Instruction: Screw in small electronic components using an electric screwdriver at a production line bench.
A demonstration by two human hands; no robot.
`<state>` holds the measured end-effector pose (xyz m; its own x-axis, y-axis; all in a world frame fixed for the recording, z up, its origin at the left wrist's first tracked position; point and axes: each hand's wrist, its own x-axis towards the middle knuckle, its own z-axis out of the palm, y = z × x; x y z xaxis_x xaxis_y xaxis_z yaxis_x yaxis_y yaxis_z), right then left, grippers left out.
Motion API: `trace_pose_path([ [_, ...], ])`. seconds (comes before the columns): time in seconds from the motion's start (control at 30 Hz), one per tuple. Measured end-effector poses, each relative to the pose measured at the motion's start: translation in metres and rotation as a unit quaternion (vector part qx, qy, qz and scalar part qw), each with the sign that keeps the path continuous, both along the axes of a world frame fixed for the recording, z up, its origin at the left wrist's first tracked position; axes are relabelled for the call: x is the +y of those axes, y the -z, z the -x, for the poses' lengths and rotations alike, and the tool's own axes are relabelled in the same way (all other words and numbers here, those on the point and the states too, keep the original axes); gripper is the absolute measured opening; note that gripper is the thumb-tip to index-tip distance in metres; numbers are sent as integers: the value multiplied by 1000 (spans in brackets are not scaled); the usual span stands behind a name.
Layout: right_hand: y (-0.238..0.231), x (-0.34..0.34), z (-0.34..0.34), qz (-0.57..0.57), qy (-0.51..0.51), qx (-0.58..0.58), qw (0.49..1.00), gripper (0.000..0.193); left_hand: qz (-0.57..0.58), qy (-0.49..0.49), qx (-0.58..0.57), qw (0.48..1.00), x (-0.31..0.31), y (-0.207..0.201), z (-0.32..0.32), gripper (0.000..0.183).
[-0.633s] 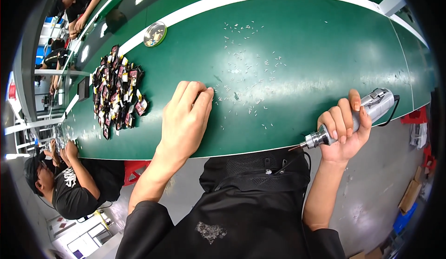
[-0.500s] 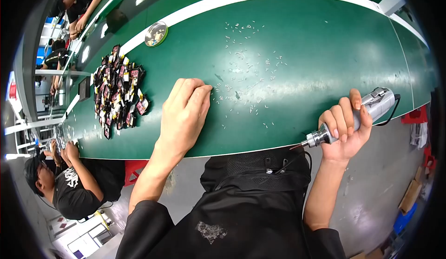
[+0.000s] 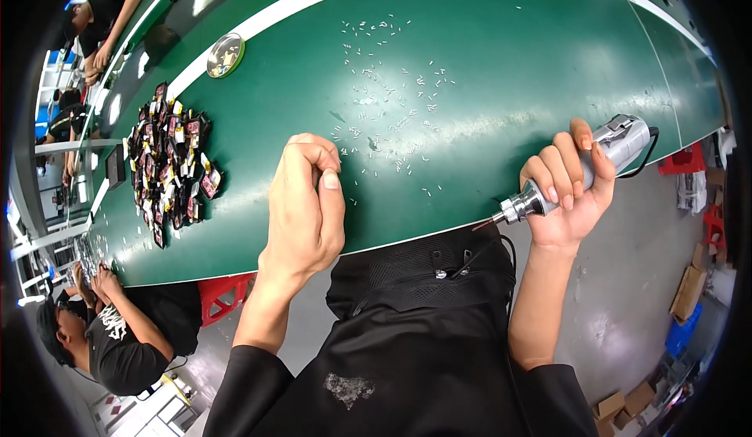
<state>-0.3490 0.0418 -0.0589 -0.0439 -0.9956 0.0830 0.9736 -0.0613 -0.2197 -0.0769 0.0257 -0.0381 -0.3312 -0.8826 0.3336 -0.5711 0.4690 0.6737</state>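
My left hand (image 3: 305, 206) is above the green table, its fingers curled and the thumb pressed against them. Whatever it may hold is hidden inside the fingers. Just past its fingertips, many tiny white slivers (image 3: 407, 159) lie scattered on the tabletop. In my right hand (image 3: 568, 190) is a silver electric screwdriver (image 3: 625, 141), fingers wrapped round its body. Its thin bit points left, near the table's front edge, and a black cable leaves the back end. Left of my left hand is a heap of small black parts (image 3: 168, 175) with yellow, white and reddish patches.
A round shallow dish (image 3: 225, 55) with small yellowish pieces stands behind the heap. A small dark box (image 3: 115, 166) is left of it. A co-worker in black (image 3: 129, 323) works at the table's left; others are farther back. A red stool (image 3: 225, 296) stands below the edge.
My left hand has turned and its thumb now shows, pressed to the curled fingers. The whole view has shifted, moving the table things leftward. My right hand keeps hold of the electric screwdriver.
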Motion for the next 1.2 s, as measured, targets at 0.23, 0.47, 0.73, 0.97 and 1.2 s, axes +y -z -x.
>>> trace_pose_path([
  [0.23, -12, 2, -9, -10, 39, 23, 999, 8, -72, 55, 172, 981, 21, 1, 31, 5],
  [0.47, -51, 12, -29, 50, 73, 6, 996, 10, -314, 136, 475, 810, 39, 6, 59, 9],
  [0.73, -51, 15, -32, 47, 123, 49, 990, 12, -363, 134, 490, 781, 44, 5, 67, 15],
  [0.97, -52, 16, -28, 50, 123, 77, 988, 12, -338, 131, 479, 799, 42, 5, 69, 11],
  [1.2, -47, 19, -27, 80, 118, 166, 976, 14, -166, 64, 303, 936, 45, 9, 75, 7],
])
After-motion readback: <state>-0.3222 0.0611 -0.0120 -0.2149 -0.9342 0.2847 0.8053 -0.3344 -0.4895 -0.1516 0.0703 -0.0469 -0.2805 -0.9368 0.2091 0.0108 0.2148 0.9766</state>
